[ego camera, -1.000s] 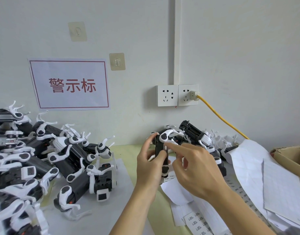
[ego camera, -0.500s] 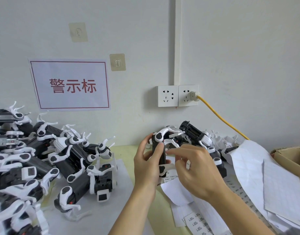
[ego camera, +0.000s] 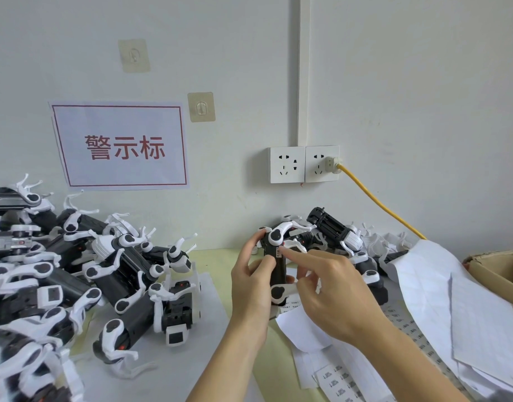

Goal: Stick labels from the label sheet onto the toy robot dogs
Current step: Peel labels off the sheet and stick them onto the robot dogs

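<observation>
My left hand grips a black-and-white toy robot dog and holds it upright above the table, thumb on its dark body. My right hand reaches in from the right. Its straight index fingertip presses a small white label against the upper part of the dog's body, and its other fingers are loosely curled. Label sheets with printed stickers lie on the table under my right forearm.
A big heap of toy dogs fills the table's left side. More dogs lie against the wall behind my hands. White backing sheets and a cardboard box are at the right. A yellow cable runs from the wall socket.
My right hand pulled back from the dog's leg, then its index finger came forward onto the dog's body, where a small label now shows. My left hand kept hold and shifted its thumb.
</observation>
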A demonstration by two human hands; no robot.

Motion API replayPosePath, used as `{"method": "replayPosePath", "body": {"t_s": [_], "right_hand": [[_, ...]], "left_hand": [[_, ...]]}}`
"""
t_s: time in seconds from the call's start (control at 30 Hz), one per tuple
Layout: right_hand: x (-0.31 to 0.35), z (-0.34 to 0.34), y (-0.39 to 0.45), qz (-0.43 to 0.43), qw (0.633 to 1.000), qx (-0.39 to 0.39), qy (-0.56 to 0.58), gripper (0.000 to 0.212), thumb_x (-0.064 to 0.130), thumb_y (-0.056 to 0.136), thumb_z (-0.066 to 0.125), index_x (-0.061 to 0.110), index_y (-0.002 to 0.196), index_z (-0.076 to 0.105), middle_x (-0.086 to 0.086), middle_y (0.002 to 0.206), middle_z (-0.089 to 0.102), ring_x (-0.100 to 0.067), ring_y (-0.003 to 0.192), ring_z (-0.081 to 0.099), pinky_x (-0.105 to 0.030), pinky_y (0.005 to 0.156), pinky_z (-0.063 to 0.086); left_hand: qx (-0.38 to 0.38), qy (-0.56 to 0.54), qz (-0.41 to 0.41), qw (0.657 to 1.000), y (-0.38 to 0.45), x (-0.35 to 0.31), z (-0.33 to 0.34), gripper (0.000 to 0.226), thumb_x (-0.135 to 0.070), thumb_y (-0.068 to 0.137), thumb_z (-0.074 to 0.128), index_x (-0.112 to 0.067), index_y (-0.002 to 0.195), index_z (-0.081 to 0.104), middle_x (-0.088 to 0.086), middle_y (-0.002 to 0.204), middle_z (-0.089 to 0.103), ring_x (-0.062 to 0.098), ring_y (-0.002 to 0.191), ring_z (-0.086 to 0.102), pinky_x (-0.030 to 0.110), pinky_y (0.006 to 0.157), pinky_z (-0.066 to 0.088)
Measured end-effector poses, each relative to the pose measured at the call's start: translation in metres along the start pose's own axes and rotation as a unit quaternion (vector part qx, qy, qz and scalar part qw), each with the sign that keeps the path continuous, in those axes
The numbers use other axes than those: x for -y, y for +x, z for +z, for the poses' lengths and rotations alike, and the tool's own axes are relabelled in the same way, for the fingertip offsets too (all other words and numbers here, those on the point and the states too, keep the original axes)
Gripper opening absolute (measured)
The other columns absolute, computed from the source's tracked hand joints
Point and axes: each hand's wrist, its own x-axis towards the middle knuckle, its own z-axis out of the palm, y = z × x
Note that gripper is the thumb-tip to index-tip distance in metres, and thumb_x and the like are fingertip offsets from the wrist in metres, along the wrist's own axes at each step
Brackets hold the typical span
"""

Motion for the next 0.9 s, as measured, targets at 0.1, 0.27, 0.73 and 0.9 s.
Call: {"method": "replayPosePath", "body": {"t_s": [0.1, 0.27, 0.73, 0.9], "right_hand": [[-0.0029, 0.0002, 0.0003, -0.006, 1.0, -0.003, -0.002, 0.058, 0.001, 0.089, 0.049, 0.036, 0.133, 0.063, 0.004, 0.078, 0.059, -0.016, 0.074, 0.055, -0.04, 0.063, 0.049], [-0.0057, 0.0013, 0.0012, -0.015, 1.0, -0.009, 0.003, 0.051, -0.001, 0.089, 0.05, 0.031, 0.121, 0.072, 0.007, 0.076, 0.058, -0.013, 0.07, 0.055, -0.038, 0.06, 0.048], [-0.0089, 0.0081, 0.005, 0.138, 0.985, -0.034, 0.096, 0.023, 0.022, 0.095, 0.049, 0.03, 0.107, 0.067, 0.013, 0.08, 0.067, -0.003, 0.073, 0.063, -0.028, 0.067, 0.053], [-0.0065, 0.0064, 0.0028, 0.125, 0.979, 0.057, 0.154, 0.019, 0.035, 0.098, 0.056, 0.029, 0.106, 0.073, 0.018, 0.099, 0.071, 0.007, 0.091, 0.059, -0.01, 0.074, 0.042]], "left_hand": [[0.001, -0.01, 0.004, 1.0, 0.0015, 0.0008, -0.0011, 0.048, -0.003, 0.094, 0.047, -0.041, 0.112, 0.07, 0.018, 0.096, 0.075, 0.024, 0.069, 0.073, 0.027, 0.055, 0.056], [-0.01, -0.02, 0.005, 1.0, 0.0024, 0.0022, -0.0016, 0.041, -0.008, 0.095, 0.053, -0.042, 0.108, 0.071, 0.012, 0.091, 0.076, 0.024, 0.069, 0.072, 0.028, 0.055, 0.056], [-0.035, 0.023, 0.011, 0.999, 0.0017, 0.0029, -0.0015, 0.034, -0.02, 0.089, 0.07, -0.047, 0.109, 0.066, 0.004, 0.079, 0.07, 0.019, 0.061, 0.069, 0.026, 0.046, 0.046], [-0.059, -0.003, -0.002, 0.998, 0.0057, 0.0055, -0.0041, 0.042, -0.015, 0.089, 0.063, -0.05, 0.111, 0.063, 0.005, 0.079, 0.069, 0.016, 0.061, 0.063, 0.027, 0.048, 0.046]]}}
